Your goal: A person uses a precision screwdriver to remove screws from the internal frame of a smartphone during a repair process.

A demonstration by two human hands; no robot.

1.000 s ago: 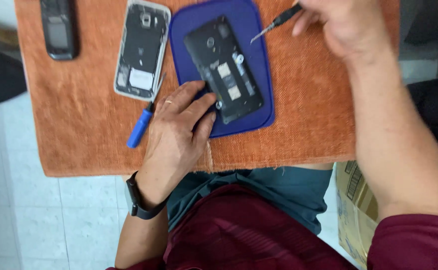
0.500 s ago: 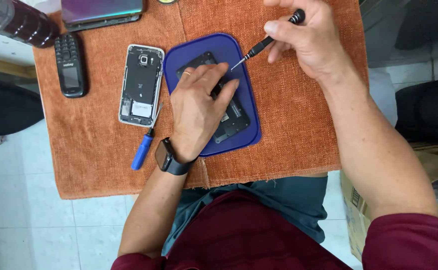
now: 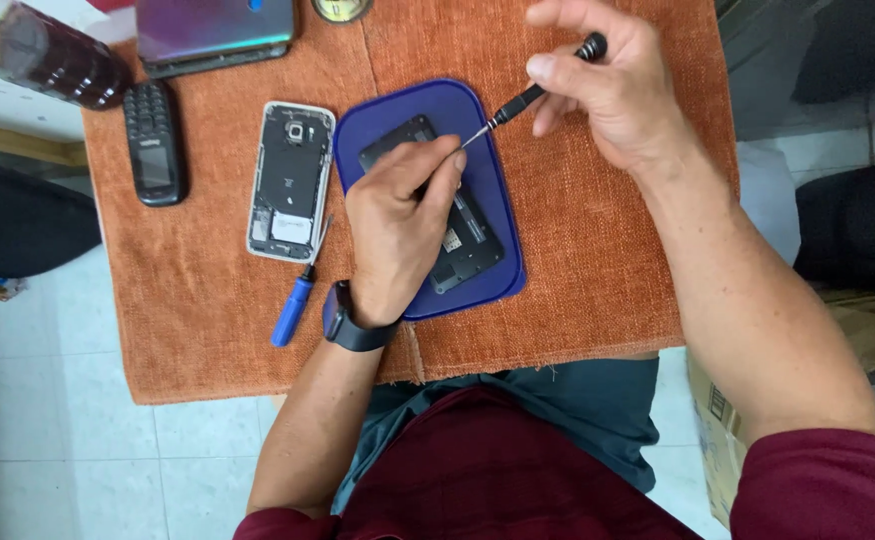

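Fingers (image 3: 557, 75) pinch screwdriver (image 3: 547, 82); left hand (image 3: 397, 225) presses phone (image 3: 457, 235).

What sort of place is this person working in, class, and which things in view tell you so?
Probably a small phone-repair bench: an opened black phone lies on a blue mat, the right hand works a precision screwdriver, and a second opened phone lies beside it.

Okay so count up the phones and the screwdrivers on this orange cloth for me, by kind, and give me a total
Phones: 4 — opened black phone under the left hand, opened silver-framed phone, black keypad phone, glossy phone at the top edge.
Screwdrivers: 2 — black one in the right hand, blue-handled one lying loose.
Total: 6
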